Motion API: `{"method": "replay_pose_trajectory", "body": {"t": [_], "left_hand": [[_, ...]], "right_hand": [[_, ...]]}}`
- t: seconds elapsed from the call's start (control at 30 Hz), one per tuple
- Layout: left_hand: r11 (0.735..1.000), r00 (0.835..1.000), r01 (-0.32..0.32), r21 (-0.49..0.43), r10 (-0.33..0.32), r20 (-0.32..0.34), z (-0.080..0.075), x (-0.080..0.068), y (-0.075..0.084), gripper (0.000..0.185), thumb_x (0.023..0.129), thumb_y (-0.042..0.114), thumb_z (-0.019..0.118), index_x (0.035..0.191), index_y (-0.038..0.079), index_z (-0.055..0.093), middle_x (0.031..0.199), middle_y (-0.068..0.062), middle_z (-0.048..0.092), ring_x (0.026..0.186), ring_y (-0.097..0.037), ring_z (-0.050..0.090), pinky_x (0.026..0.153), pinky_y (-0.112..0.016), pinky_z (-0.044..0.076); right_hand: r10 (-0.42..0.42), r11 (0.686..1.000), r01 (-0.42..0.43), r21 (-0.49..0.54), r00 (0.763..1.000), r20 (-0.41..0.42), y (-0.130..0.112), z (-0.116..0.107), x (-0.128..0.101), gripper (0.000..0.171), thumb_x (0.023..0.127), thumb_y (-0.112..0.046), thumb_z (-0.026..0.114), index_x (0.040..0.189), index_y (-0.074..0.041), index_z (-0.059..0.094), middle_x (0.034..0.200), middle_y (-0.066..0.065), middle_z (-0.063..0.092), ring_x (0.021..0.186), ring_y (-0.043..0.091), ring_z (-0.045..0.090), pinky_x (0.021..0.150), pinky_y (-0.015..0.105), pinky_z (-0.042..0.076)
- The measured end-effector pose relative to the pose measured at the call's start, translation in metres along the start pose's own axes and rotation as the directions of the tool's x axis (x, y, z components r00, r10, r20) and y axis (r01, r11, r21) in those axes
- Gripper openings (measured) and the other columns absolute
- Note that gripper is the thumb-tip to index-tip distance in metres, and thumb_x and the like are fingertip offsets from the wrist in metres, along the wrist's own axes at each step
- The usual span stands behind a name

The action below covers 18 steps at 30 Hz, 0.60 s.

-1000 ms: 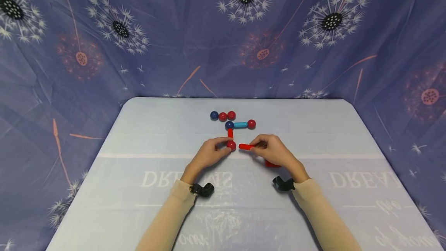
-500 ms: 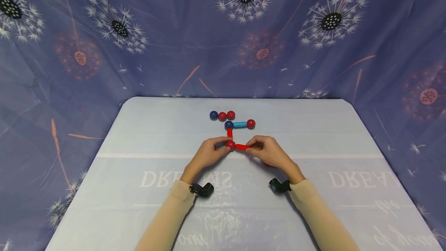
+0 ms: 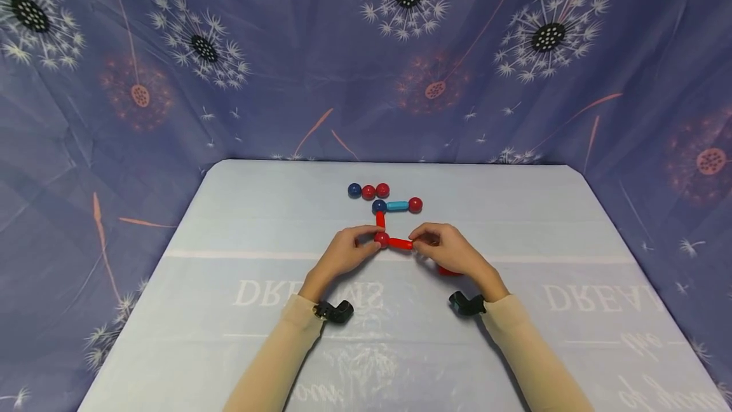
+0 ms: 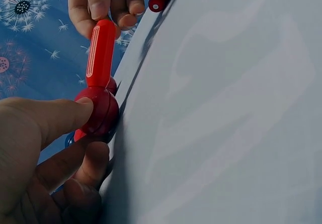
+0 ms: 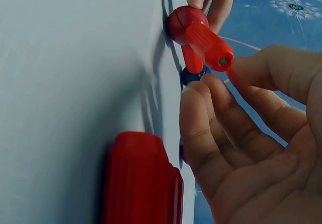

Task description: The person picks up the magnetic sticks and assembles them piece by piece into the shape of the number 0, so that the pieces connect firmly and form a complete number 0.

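My left hand (image 3: 370,238) pinches a red ball (image 3: 381,239) on the pale table (image 3: 240,227); the left wrist view shows thumb and fingers around that ball (image 4: 98,113). My right hand (image 3: 417,244) pinches the far end of a red rod (image 3: 400,244) whose other end touches the ball. The rod (image 5: 209,45) and ball (image 5: 183,22) meet in the right wrist view. A second red rod (image 3: 380,220) runs from the ball up to a blue ball (image 3: 379,206), which joins a light blue rod (image 3: 396,206) and another red ball (image 3: 415,205).
Three loose balls, one blue (image 3: 354,190) and two red (image 3: 375,191), lie in a row behind the structure. A spare red rod (image 3: 448,270) lies under my right palm, large in the right wrist view (image 5: 141,178). Patterned blue cloth (image 3: 171,81) hangs around the table.
My right hand has brought the red rod leftward until its end meets the red ball held by my left hand. The left hand has stayed in place.
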<state>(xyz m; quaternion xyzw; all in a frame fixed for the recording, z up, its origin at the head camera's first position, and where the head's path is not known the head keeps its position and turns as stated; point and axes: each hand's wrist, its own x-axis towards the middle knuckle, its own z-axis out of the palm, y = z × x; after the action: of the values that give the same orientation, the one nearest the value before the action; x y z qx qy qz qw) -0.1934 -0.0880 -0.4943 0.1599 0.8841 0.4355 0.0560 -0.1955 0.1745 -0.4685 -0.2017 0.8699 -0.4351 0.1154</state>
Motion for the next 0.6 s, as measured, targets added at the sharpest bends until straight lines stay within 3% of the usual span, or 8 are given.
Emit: {"method": "replay_pose_trajectory", "body": {"t": [0.4, 0.6], "left_hand": [[1.0, 1.0, -0.008, 0.008, 0.008, -0.003, -0.0021, 0.0007, 0.0016, 0.033, 0.09, 0.027, 0.068, 0.123, 0.026, 0.067, 0.107, 0.005, 0.068, 0.057, -0.011, 0.049, 0.056, -0.026, 0.043], [1.0, 1.0, 0.007, 0.011, -0.007, -0.012, 0.001, 0.0, 0.0011, 0.033, 0.089, 0.028, 0.069, 0.122, 0.026, 0.067, 0.108, 0.006, 0.068, 0.056, -0.01, 0.048, 0.056, -0.026, 0.042]], "right_hand": [[-0.013, 1.0, 0.013, 0.0, 1.0, 0.028, -0.0038, 0.0002, 0.001, 0.013, 0.091, -0.019, 0.067, 0.102, -0.015, 0.07, 0.094, 0.001, 0.07, 0.077, 0.019, 0.066, 0.072, 0.03, 0.054], [-0.007, 1.0, 0.006, 0.019, 0.999, 0.05, -0.0033, 0.0052, -0.0011, 0.011, 0.088, -0.018, 0.071, 0.098, -0.015, 0.07, 0.089, 0.0, 0.068, 0.076, 0.015, 0.064, 0.068, 0.03, 0.054]]}}
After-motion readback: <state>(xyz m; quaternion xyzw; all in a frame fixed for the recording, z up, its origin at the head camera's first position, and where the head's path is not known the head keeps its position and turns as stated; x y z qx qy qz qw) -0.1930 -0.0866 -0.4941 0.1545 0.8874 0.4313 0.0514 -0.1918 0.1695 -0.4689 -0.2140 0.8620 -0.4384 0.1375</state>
